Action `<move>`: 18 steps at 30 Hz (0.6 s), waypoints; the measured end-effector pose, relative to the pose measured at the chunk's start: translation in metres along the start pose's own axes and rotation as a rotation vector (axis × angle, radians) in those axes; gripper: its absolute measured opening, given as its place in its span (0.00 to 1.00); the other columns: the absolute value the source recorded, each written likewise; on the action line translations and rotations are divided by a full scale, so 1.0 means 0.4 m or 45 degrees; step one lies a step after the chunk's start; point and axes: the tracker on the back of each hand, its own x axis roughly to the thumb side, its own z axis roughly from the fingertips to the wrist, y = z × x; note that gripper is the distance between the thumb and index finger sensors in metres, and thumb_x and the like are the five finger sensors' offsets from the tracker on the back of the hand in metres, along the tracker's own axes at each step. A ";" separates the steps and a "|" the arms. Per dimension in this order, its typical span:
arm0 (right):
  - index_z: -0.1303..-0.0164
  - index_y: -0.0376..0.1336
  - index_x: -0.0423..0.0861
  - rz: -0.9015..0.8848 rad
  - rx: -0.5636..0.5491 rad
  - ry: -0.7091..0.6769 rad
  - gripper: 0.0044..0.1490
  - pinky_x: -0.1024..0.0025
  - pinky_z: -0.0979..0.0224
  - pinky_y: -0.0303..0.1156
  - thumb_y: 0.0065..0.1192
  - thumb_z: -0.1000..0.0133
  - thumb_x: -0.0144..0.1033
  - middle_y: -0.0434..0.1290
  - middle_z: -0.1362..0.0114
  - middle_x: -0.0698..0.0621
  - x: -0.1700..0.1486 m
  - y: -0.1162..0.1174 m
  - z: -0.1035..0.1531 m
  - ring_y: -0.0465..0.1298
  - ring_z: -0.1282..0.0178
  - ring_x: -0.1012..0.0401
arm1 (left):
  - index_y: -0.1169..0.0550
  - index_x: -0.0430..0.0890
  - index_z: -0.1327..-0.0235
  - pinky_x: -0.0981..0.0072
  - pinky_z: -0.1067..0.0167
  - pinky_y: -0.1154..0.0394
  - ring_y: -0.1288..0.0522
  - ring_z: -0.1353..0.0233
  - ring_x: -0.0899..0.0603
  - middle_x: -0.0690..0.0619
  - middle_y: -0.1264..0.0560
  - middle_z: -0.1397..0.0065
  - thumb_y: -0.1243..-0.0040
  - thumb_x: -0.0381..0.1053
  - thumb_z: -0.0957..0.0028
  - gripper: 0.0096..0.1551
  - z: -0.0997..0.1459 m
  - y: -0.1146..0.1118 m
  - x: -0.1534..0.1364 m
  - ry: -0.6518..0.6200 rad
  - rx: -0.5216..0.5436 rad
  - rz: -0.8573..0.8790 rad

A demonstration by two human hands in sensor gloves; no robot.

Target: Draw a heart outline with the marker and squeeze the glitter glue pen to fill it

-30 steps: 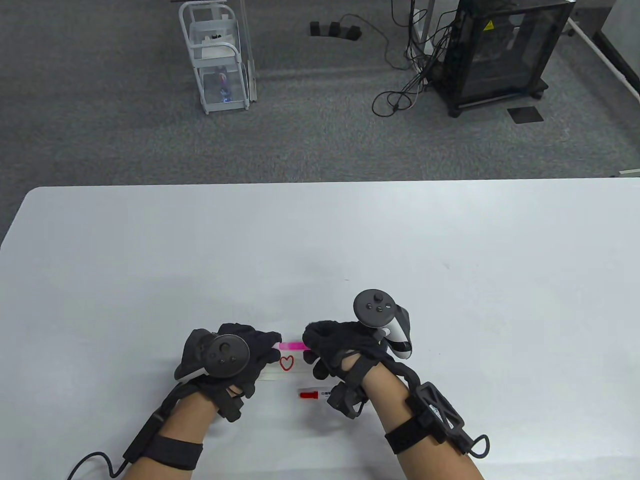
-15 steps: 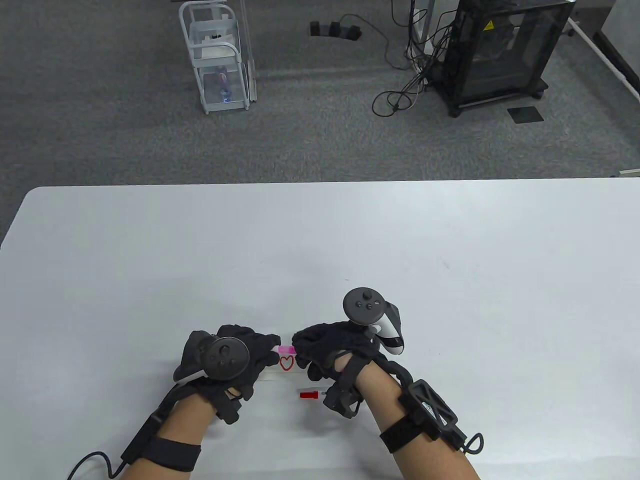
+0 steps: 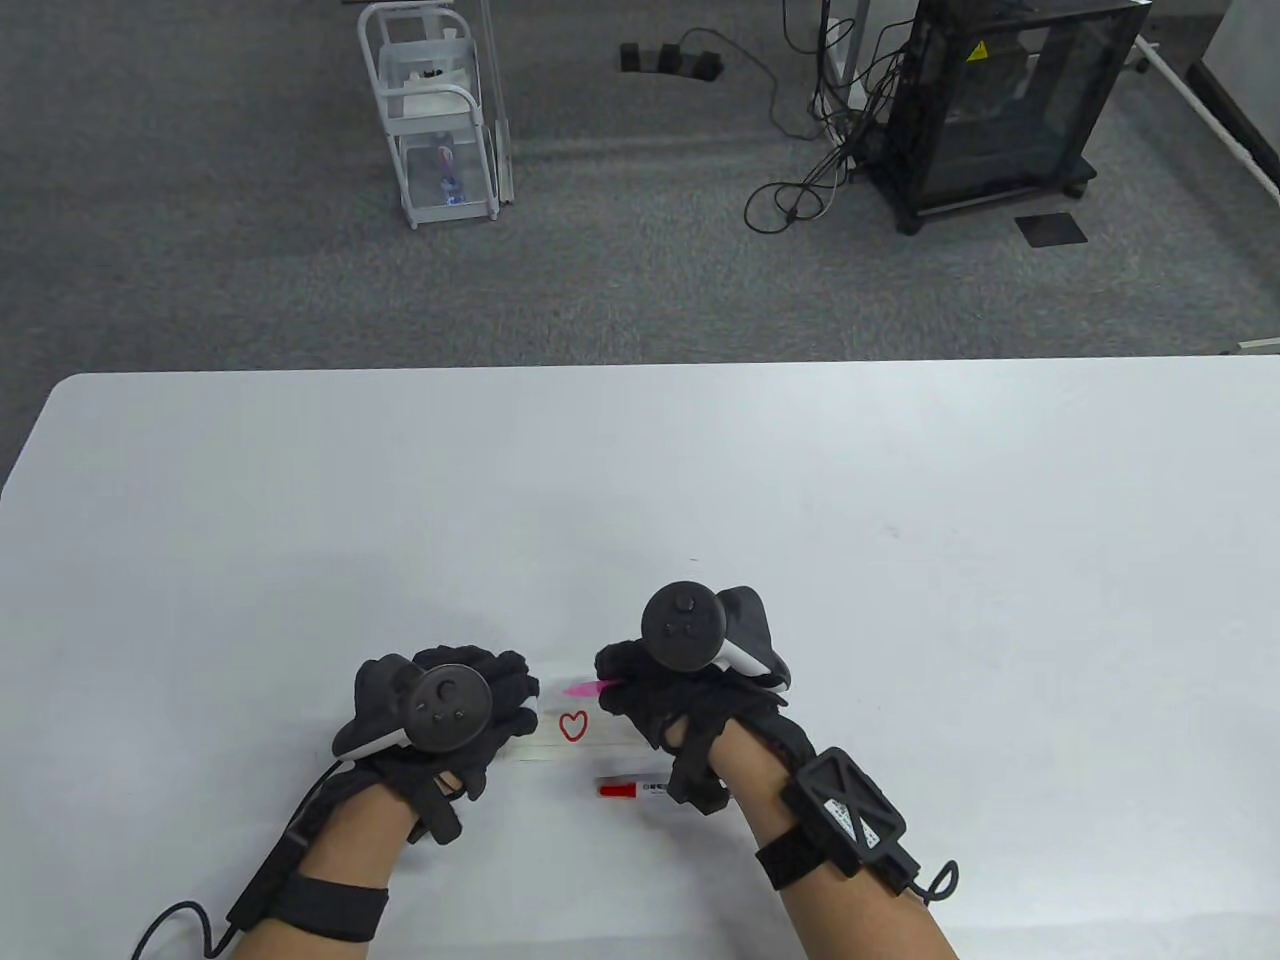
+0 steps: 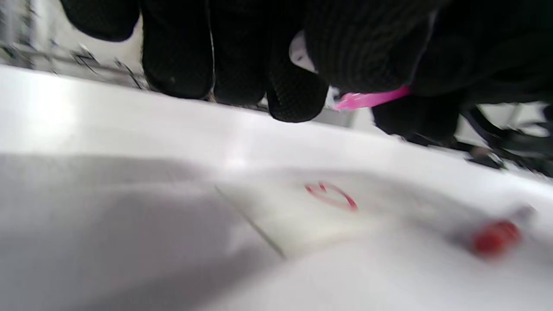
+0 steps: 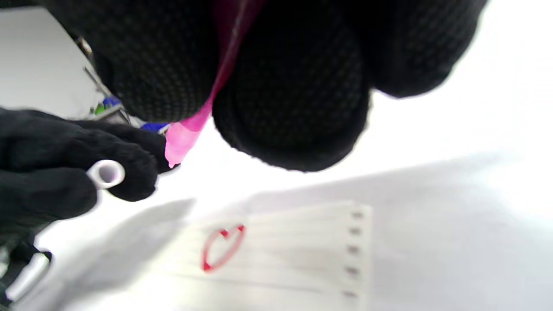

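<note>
We see black knit gloves on left hand [image 3: 470, 715] & right hand [image 3: 690, 700], round black trackers w/ white undersides, black wrist straps, bare forearms, cable off left strap.

White counter [image 3: 900, 520]. Beyond it, grey carpet floor [image 3: 250, 280]; white wire trolley [image 3: 435, 115] at 11 o'clock; black cabinet [image 3: 1000, 100] at 1 o'clock; loose black cables [image 3: 800, 190] beside the cabinet.
</note>
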 end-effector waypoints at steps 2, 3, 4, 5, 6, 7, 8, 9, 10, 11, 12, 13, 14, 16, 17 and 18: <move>0.39 0.72 0.39 0.050 0.021 0.002 0.32 0.60 0.55 0.81 0.74 0.52 0.40 0.84 0.49 0.44 -0.004 0.017 -0.007 0.86 0.64 0.60 | 0.17 0.46 0.44 0.34 0.32 0.38 0.29 0.25 0.33 0.47 0.27 0.21 0.35 0.58 0.50 0.26 -0.006 -0.014 0.015 -0.022 -0.074 -0.031; 0.40 0.72 0.39 0.055 0.035 0.009 0.32 0.60 0.55 0.81 0.74 0.52 0.40 0.84 0.49 0.44 -0.007 0.026 -0.012 0.86 0.64 0.60 | 0.17 0.46 0.44 0.34 0.31 0.38 0.29 0.24 0.34 0.48 0.27 0.21 0.35 0.58 0.50 0.26 -0.011 -0.021 0.026 -0.033 -0.114 -0.071; 0.40 0.72 0.39 0.053 0.055 0.004 0.32 0.60 0.54 0.81 0.74 0.52 0.41 0.84 0.49 0.44 -0.009 0.032 -0.015 0.86 0.64 0.60 | 0.16 0.46 0.44 0.34 0.31 0.38 0.30 0.23 0.34 0.49 0.27 0.21 0.34 0.59 0.50 0.26 -0.015 -0.027 0.035 -0.037 -0.146 -0.105; 0.40 0.72 0.39 0.049 0.068 0.004 0.32 0.60 0.54 0.81 0.74 0.52 0.41 0.84 0.49 0.45 -0.010 0.037 -0.016 0.86 0.64 0.60 | 0.16 0.46 0.44 0.34 0.31 0.37 0.30 0.23 0.34 0.49 0.27 0.22 0.34 0.59 0.50 0.26 -0.018 -0.031 0.040 -0.043 -0.165 -0.119; 0.40 0.72 0.39 0.050 0.079 0.004 0.32 0.60 0.54 0.81 0.74 0.52 0.41 0.84 0.49 0.45 -0.011 0.041 -0.018 0.86 0.64 0.60 | 0.16 0.46 0.44 0.35 0.31 0.37 0.30 0.23 0.34 0.50 0.27 0.22 0.34 0.59 0.50 0.26 -0.021 -0.037 0.047 -0.052 -0.182 -0.128; 0.40 0.72 0.39 0.060 0.080 0.006 0.32 0.60 0.54 0.81 0.74 0.52 0.41 0.84 0.49 0.44 -0.010 0.043 -0.019 0.86 0.64 0.60 | 0.16 0.46 0.45 0.35 0.31 0.37 0.30 0.23 0.34 0.50 0.27 0.22 0.34 0.59 0.50 0.26 -0.024 -0.041 0.050 -0.057 -0.189 -0.131; 0.40 0.72 0.39 0.085 0.077 0.013 0.32 0.60 0.54 0.81 0.74 0.52 0.41 0.84 0.49 0.45 -0.011 0.045 -0.020 0.86 0.64 0.60 | 0.16 0.46 0.45 0.35 0.31 0.37 0.30 0.23 0.34 0.50 0.27 0.22 0.34 0.59 0.50 0.26 -0.028 -0.048 0.053 -0.058 -0.210 -0.134; 0.40 0.72 0.40 0.095 0.083 0.018 0.32 0.60 0.53 0.81 0.74 0.52 0.41 0.84 0.49 0.45 -0.013 0.047 -0.022 0.86 0.63 0.60 | 0.16 0.46 0.45 0.36 0.32 0.36 0.30 0.23 0.34 0.50 0.26 0.22 0.34 0.59 0.50 0.26 -0.032 -0.055 0.054 -0.053 -0.231 -0.140; 0.40 0.72 0.40 0.083 0.091 0.022 0.32 0.60 0.53 0.81 0.73 0.52 0.41 0.84 0.48 0.45 -0.016 0.048 -0.023 0.86 0.63 0.60 | 0.16 0.46 0.45 0.36 0.32 0.36 0.30 0.23 0.34 0.50 0.26 0.22 0.34 0.59 0.50 0.26 -0.035 -0.060 0.054 -0.047 -0.250 -0.147; 0.40 0.72 0.40 0.065 0.094 0.023 0.32 0.60 0.53 0.81 0.73 0.52 0.41 0.84 0.48 0.45 -0.018 0.050 -0.025 0.86 0.63 0.60 | 0.16 0.46 0.45 0.37 0.32 0.35 0.29 0.24 0.35 0.50 0.26 0.22 0.34 0.59 0.50 0.26 -0.037 -0.063 0.054 -0.047 -0.260 -0.148; 0.39 0.72 0.40 0.032 0.097 0.026 0.32 0.60 0.52 0.81 0.73 0.52 0.41 0.84 0.48 0.45 -0.021 0.051 -0.027 0.87 0.62 0.60 | 0.16 0.46 0.45 0.38 0.33 0.34 0.29 0.24 0.35 0.50 0.26 0.23 0.33 0.59 0.50 0.26 -0.038 -0.063 0.054 -0.045 -0.252 -0.144; 0.39 0.71 0.40 0.012 0.103 0.029 0.32 0.60 0.52 0.81 0.73 0.52 0.41 0.84 0.48 0.45 -0.023 0.052 -0.029 0.87 0.62 0.60 | 0.16 0.46 0.46 0.39 0.34 0.33 0.28 0.24 0.35 0.50 0.26 0.23 0.33 0.59 0.51 0.26 -0.039 -0.063 0.053 -0.041 -0.252 -0.142; 0.39 0.71 0.39 0.011 0.108 0.032 0.32 0.59 0.52 0.81 0.73 0.52 0.41 0.84 0.48 0.45 -0.023 0.053 -0.029 0.87 0.62 0.60 | 0.16 0.46 0.46 0.39 0.34 0.33 0.29 0.24 0.36 0.50 0.26 0.23 0.33 0.59 0.51 0.26 -0.040 -0.064 0.053 -0.038 -0.256 -0.142; 0.39 0.71 0.40 0.030 0.107 0.036 0.32 0.59 0.51 0.81 0.73 0.51 0.41 0.84 0.47 0.45 -0.022 0.053 -0.030 0.87 0.61 0.60 | 0.16 0.46 0.46 0.40 0.34 0.33 0.29 0.25 0.36 0.51 0.25 0.24 0.33 0.59 0.51 0.26 -0.040 -0.063 0.054 -0.038 -0.248 -0.139; 0.39 0.71 0.40 0.038 0.108 0.043 0.32 0.59 0.51 0.81 0.73 0.51 0.41 0.84 0.47 0.45 -0.023 0.054 -0.031 0.87 0.61 0.59 | 0.16 0.47 0.46 0.40 0.34 0.33 0.29 0.25 0.36 0.51 0.25 0.24 0.33 0.59 0.51 0.26 -0.040 -0.062 0.054 -0.035 -0.251 -0.138; 0.39 0.71 0.40 0.046 0.122 0.048 0.32 0.59 0.51 0.82 0.73 0.51 0.41 0.83 0.47 0.45 -0.024 0.056 -0.033 0.87 0.60 0.59 | 0.16 0.47 0.46 0.40 0.34 0.33 0.29 0.25 0.36 0.51 0.26 0.24 0.33 0.59 0.51 0.25 -0.040 -0.061 0.054 -0.035 -0.252 -0.139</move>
